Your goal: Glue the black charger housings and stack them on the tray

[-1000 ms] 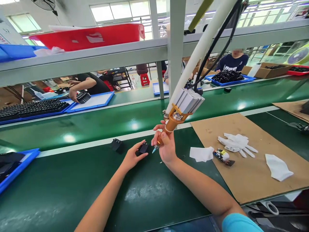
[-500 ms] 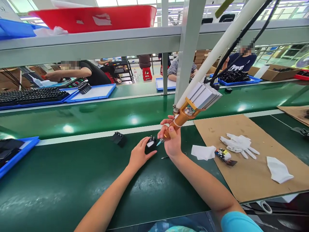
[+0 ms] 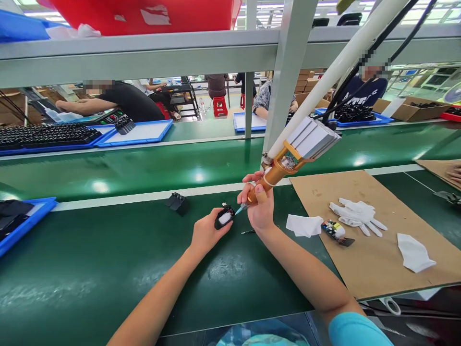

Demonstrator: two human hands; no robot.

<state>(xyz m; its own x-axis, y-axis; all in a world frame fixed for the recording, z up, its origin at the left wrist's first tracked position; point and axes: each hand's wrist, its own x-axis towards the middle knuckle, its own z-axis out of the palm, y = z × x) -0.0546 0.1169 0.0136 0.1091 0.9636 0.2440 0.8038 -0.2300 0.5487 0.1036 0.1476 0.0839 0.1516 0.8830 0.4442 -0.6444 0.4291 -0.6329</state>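
My left hand (image 3: pixel 207 231) is closed around a small black housing (image 3: pixel 224 217) with a white block and electronic parts inside. Its open side tilts up toward me. My right hand (image 3: pixel 260 205) grips an orange-gold glue dispenser (image 3: pixel 272 176), fixed to a white slanted arm. The dispenser's pale blue nozzle (image 3: pixel 240 208) points down-left and its tip is at the housing's right edge; whether they touch I cannot tell. Behind my left hand a black block-shaped housing (image 3: pixel 177 203) rests on the green bench. A thin dark tool (image 3: pixel 248 232) lies partly behind my right wrist.
Right of my arm lie a white cloth piece (image 3: pixel 304 226), a small circuit board (image 3: pixel 336 231) and white gloves (image 3: pixel 357 214), partly on a cardboard sheet (image 3: pixel 345 269). A blue tray (image 3: pixel 25 230) holds black parts at left. A grey post (image 3: pixel 291 62) rises ahead. Co-workers sit across the belt.
My left hand has tilted the black housing, so its inside shows more. The dispenser and right hand have shifted slightly right in view, and the nozzle now meets the housing's edge region.
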